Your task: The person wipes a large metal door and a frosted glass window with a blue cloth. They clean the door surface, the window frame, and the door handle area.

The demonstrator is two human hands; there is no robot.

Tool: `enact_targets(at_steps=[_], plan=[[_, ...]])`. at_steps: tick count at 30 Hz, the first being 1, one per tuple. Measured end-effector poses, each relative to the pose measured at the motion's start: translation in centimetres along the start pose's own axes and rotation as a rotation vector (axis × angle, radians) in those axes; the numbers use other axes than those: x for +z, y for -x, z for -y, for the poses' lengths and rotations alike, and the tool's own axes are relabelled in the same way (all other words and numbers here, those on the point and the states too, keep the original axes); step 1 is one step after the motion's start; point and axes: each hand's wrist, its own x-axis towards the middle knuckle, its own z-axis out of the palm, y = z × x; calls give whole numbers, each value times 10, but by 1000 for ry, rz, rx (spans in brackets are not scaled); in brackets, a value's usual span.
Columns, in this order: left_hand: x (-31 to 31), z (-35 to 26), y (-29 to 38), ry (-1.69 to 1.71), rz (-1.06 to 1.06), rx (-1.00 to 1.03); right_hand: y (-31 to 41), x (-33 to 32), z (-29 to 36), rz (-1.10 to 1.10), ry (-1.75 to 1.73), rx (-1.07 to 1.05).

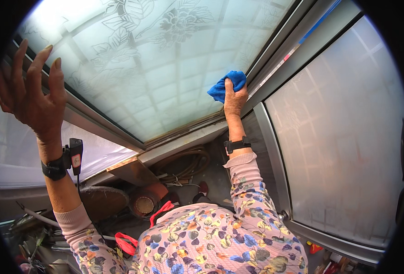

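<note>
A blue cloth (219, 89) is bunched in my right hand (236, 99), which presses it against a frosted glass pane (174, 75) near the pane's right edge. Leaf and flower patterns and a faint grid show on the glass. My left hand (34, 89) is raised at the far left by the metal window frame (99, 120), fingers apart and holding nothing. Whether its fingers touch the frame, I cannot tell. A black strap with a small device (75, 156) sits on my left wrist, and another black strap (236, 145) circles my right.
To the right stands a metal-framed frosted door panel (339, 137). Below the sill (188, 137) lie a coiled hose (188, 164), a wooden board (136, 173) and a round coil (143, 204). Clutter (34, 243) fills the lower left. A red strap (126, 243) hangs beside my body.
</note>
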Motion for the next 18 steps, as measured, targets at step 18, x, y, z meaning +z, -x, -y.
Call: enact_targets(at_steps=[18], plan=[[-3, 7, 0, 10, 22, 48, -6, -7, -10, -37, -37, 71]])
